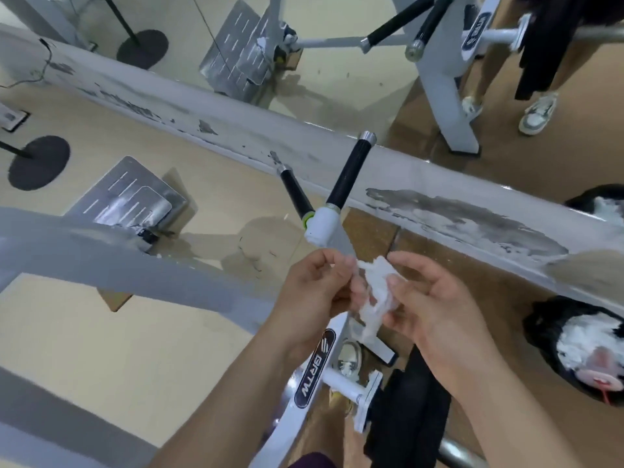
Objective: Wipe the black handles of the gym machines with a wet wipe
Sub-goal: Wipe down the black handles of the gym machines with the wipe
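A crumpled white wet wipe (374, 295) hangs between both my hands at the centre of the head view. My left hand (317, 292) pinches its upper left corner. My right hand (435, 315) holds its right side with thumb and fingers. Just above them two black handles stick out from a white machine arm (320, 228): a thick one (349, 175) pointing up right and a thinner one (295, 192) pointing up left. Neither hand touches a handle.
A worn white ledge (236, 130) runs diagonally below a wall mirror that repeats the handles (391, 27) and a person's legs. A grey machine frame (118, 265) crosses the left. A metal footplate (131, 194) lies on the floor. Black weight plates (574, 342) sit right.
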